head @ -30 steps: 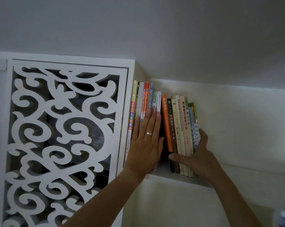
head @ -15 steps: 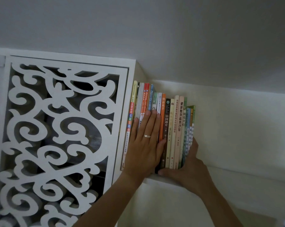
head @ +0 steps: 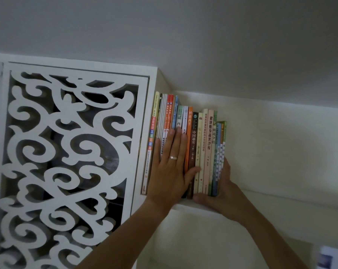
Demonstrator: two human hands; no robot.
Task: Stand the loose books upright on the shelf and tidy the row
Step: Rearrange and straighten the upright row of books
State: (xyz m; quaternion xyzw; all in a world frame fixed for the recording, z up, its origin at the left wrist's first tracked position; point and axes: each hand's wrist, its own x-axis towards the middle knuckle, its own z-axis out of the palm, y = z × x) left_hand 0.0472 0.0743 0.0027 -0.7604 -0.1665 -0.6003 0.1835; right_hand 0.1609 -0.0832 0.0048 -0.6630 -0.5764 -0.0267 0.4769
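Both hands bracket your books [head: 201,150], spines upright on the shelf [head: 199,207] against its left wall; your left hand [head: 169,169] lies flat, fingers spread, on the spines; your right hand [head: 220,195], nearer the loose end, cups it, thumb underneath.

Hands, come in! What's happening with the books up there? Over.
Left hand flat on the spines. Right hand cupping the row's right end. Books upright, packed together on the shelf. Nothing in the way.

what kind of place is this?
Likely a home room: a high white shelf near the ceiling with a row of books, beside a white fretwork panel. Both hands press the row.
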